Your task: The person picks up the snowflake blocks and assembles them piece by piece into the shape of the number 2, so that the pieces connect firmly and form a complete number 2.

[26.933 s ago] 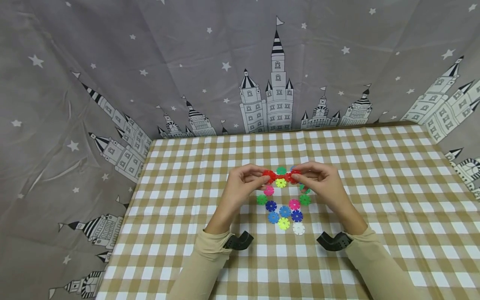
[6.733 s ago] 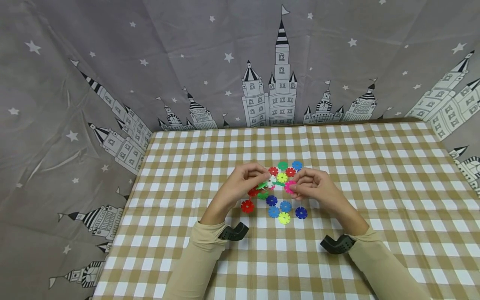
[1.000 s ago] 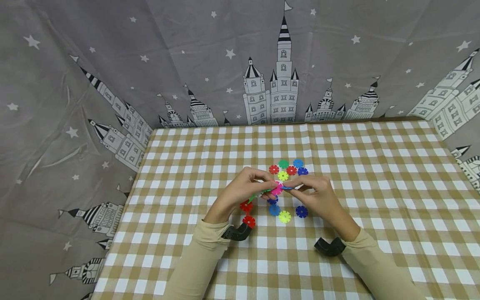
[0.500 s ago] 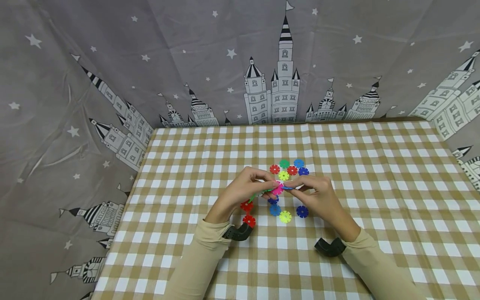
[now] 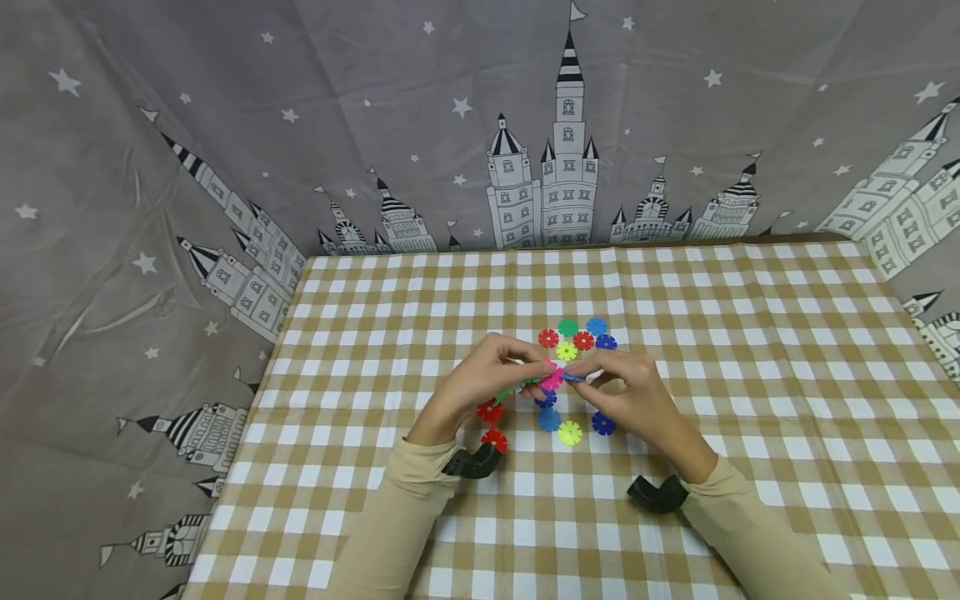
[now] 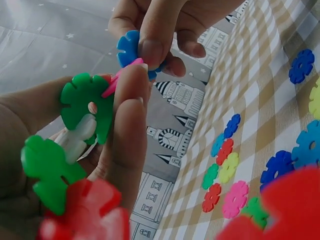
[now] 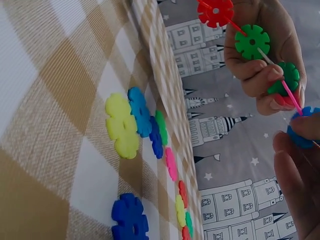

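My left hand (image 5: 487,379) holds a chain of slotted plastic flower discs between thumb and fingers. In the left wrist view the chain shows a blurred red disc (image 6: 92,212), a green disc (image 6: 47,167), a white disc (image 6: 77,140), another green disc (image 6: 82,102) and a pink disc (image 6: 120,77). Two red discs (image 5: 491,410) hang off its near end below my left wrist. With thumb and fingers my right hand (image 5: 633,383) pinches a blue disc (image 6: 128,46) at the pink disc's edge. The two discs meet; how deep the slots engage is hidden by fingers.
On the checked tablecloth (image 5: 360,400) lie several loose discs. Beyond the hands are green (image 5: 567,327), yellow (image 5: 566,351) and red ones (image 5: 548,338). Nearer lie a light-blue (image 5: 549,419), a yellow (image 5: 570,433) and a dark-blue disc (image 5: 603,423). A castle-print curtain (image 5: 420,125) hangs behind.
Since several seconds ago, the pink disc has gone from my right hand onto the chain. A light-blue disc has left the table; my right hand now holds a blue one. Hands barely moved this last second.
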